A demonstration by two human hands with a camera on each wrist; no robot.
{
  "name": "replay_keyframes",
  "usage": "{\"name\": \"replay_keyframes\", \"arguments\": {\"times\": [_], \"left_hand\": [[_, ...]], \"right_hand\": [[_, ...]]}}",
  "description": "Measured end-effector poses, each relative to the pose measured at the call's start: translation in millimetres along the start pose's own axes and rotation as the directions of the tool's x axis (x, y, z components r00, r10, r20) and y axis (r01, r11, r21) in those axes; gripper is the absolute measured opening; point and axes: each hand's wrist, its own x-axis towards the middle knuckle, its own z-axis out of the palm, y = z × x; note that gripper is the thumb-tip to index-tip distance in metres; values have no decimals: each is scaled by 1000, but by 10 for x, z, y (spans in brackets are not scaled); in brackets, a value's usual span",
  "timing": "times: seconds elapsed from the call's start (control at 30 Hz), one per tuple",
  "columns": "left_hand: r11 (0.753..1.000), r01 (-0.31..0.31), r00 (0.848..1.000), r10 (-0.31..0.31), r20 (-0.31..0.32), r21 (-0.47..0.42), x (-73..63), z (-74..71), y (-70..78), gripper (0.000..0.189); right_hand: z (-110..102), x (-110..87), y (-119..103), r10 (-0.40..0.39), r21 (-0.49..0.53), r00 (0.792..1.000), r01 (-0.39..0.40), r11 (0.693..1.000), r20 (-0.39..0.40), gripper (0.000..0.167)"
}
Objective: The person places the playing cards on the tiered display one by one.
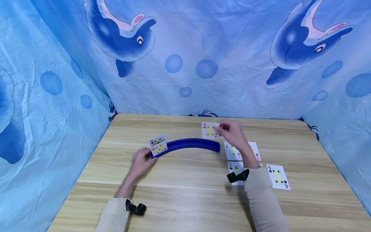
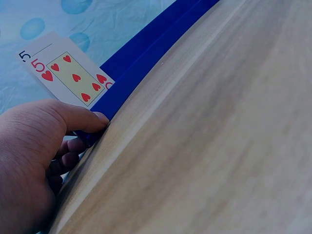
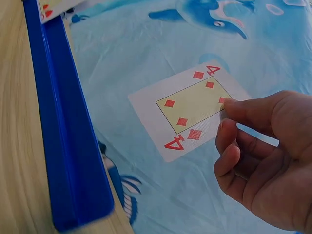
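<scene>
A curved blue card holder [image 1: 191, 142] lies across the table. Its left end is pinched by my left hand [image 1: 142, 163], thumb in front and fingers behind, as the left wrist view also shows. Two fives stand in that end: a five of hearts [image 2: 76, 78] in front and a black five [image 1: 157, 140] behind it. My right hand [image 1: 234, 133] pinches a four of diamonds [image 3: 190, 111] by its edge between thumb and finger. That card is held up near the holder's right end, apart from the holder in the right wrist view.
Right of the holder lie face-up cards: a two of diamonds [image 1: 232, 151], a red card [image 1: 254, 150], a two of clubs [image 1: 235, 169] and a four of spades [image 1: 277, 177]. My right forearm covers part of them. A blue dolphin-print curtain [image 1: 191, 38] hangs behind the table.
</scene>
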Motion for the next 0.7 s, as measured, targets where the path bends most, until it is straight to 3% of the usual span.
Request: {"name": "replay_keyframes", "arguments": {"times": [0.27,0.5,0.7], "left_hand": [[1000,-8,1000,8,-2,3,1,10,-1,33],[1000,0,1000,0,4,6,3,-1,-5,33],[1000,9,1000,-9,15,-9,11,-9,-8,34]], "right_hand": [[264,150,-107,19,55,996,-24,998,83,16],[482,278,-119,-32,105,990,18,994,140,19],[635,367,-148,-31,95,985,15,995,172,18]]}}
